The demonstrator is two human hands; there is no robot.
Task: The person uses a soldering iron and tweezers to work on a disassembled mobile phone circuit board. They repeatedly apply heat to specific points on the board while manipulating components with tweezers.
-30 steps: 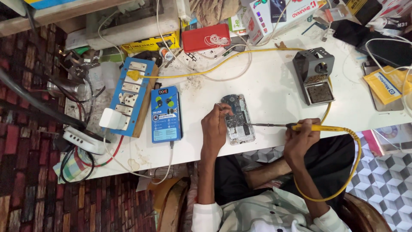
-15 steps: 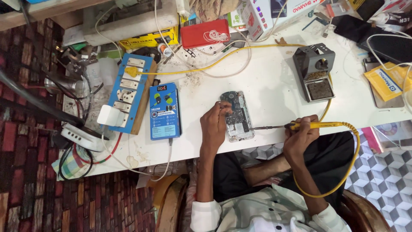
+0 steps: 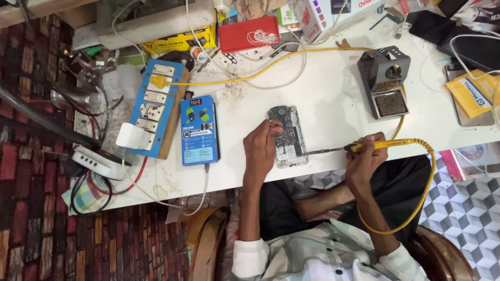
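Note:
An opened phone (image 3: 287, 136) with its circuit board showing lies on the white table (image 3: 333, 104). My left hand (image 3: 262, 148) rests on the phone's left side, fingers pressing on it. My right hand (image 3: 366, 156) grips a yellow-handled soldering iron (image 3: 364, 147), held level, its metal tip touching the phone's lower right edge. The iron's yellow cable (image 3: 416, 203) loops down past my lap.
A grey soldering iron stand (image 3: 385, 83) is at the right rear. A blue earphone box (image 3: 198, 130) and a blue power strip (image 3: 153, 106) lie to the left. A red case (image 3: 249, 32), boxes and cables crowd the back edge. A yellow packet (image 3: 474, 93) lies far right.
The view has shifted slightly; both hands stay on the phone and the iron, with the tip still at the phone's edge.

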